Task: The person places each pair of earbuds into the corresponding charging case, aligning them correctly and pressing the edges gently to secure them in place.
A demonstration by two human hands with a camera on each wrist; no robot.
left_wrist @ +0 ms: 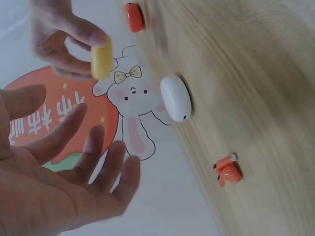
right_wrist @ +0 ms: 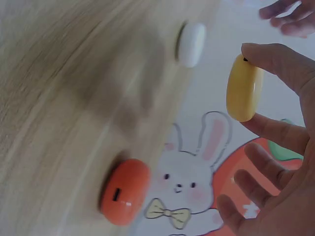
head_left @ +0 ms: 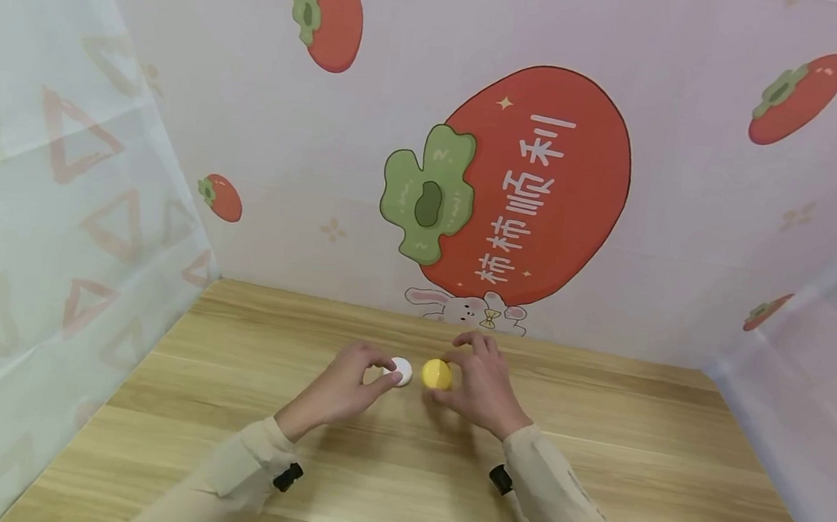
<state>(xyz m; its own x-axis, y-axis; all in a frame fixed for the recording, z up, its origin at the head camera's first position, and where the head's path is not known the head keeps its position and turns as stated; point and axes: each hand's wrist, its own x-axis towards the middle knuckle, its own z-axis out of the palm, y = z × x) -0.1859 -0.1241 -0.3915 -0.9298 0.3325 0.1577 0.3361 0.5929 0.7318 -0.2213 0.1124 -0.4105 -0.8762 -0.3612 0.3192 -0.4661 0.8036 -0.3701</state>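
Left wrist view: orange piece, top; white piece, centre; orange parts, lower right. Right hand pinches yellow piece between thumb and forefinger; left hand spread, empty.

yellow object, white object, wood-grained table

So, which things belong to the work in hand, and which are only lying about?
In the work:
yellow piece, held by the right hand
perhaps white piece, near the left hand

Only lying, it seems:
orange piece
small orange parts
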